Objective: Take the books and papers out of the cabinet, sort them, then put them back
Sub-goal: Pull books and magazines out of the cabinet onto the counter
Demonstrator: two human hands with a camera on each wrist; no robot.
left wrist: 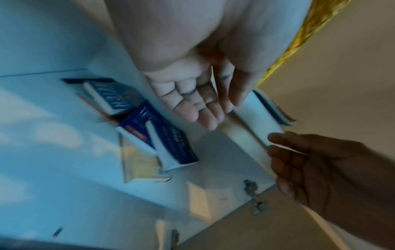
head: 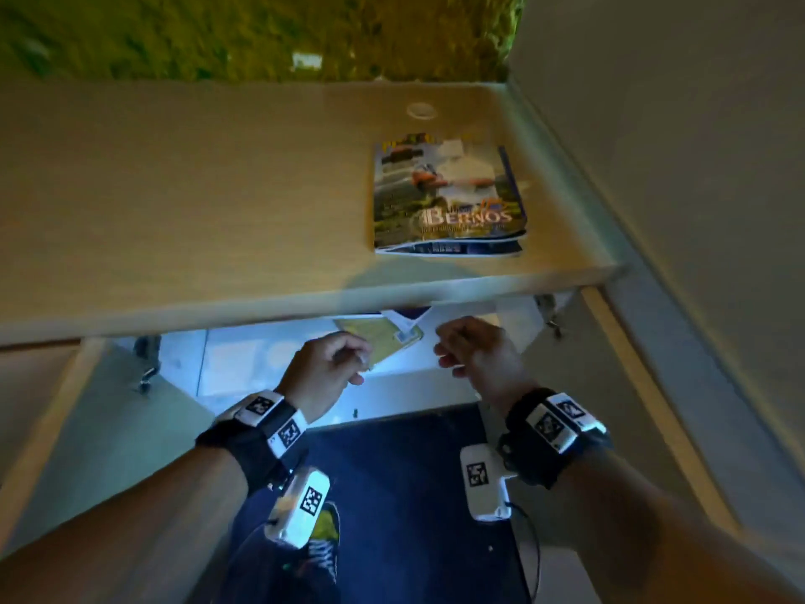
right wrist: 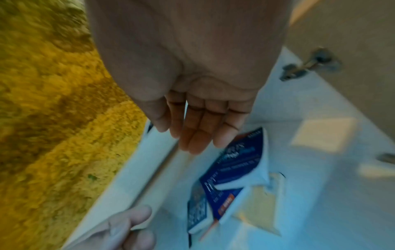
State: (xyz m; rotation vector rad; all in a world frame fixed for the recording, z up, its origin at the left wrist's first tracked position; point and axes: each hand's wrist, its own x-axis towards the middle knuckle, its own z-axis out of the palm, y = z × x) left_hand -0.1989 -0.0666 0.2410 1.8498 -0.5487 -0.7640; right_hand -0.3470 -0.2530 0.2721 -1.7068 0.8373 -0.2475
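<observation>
Writing: the magazine (head: pixel 448 198) on top has big letters that look like "BERNOS"; the smaller words are too blurry to read
Magazine: it lies flat on the wooden top (head: pixel 218 202), near the right end, on a small pile of papers
Cabinet: the doors are open; the white shelf (head: pixel 244 364) inside is lit
Books: a blue book (left wrist: pixel 158 133) and a blue and white book (left wrist: pixel 113 96) lie on the shelf, partly on a tan paper (left wrist: pixel 138 165)
Left hand (head: pixel 324 370): fingers loosely bent, holding nothing, just in front of the shelf
Right hand (head: pixel 479 348): fingers loose and nearly straight, holding nothing, beside the left hand
Room: a green mossy wall (head: pixel 218 32) behind, a dark blue floor (head: pixel 405 473) below
In the way: the wooden top hides the back of the shelf in the head view
</observation>
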